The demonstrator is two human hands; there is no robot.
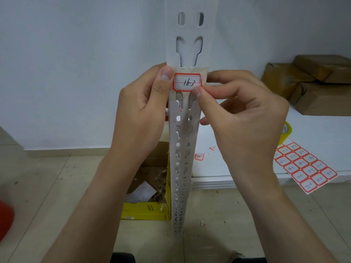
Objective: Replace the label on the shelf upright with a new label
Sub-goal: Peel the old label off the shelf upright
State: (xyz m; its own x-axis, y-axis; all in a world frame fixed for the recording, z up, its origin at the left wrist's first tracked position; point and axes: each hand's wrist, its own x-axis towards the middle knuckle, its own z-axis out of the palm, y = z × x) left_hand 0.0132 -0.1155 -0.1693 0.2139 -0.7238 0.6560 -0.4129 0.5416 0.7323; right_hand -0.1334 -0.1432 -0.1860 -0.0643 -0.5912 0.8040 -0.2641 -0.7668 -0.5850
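A white slotted shelf upright [185, 44] runs down the middle of the view. A red-bordered label [187, 82] marked "16-3" lies across its face, over a patch of old tape residue. My left hand [144, 107] grips the upright's left edge, its thumb pressed at the label's left end. My right hand [241, 114] pinches the label's lower right corner between thumb and forefinger. A sheet of several red-bordered labels [303, 166] lies on the white shelf board at the right.
A yellow cardboard box [146, 207] with scraps stands on the floor behind the upright. The white shelf board [313, 130] carries brown parcels [313, 82], a yellow tape roll [285, 132] and peeled label scraps [199, 156]. A red object [5, 217] shows at the left edge.
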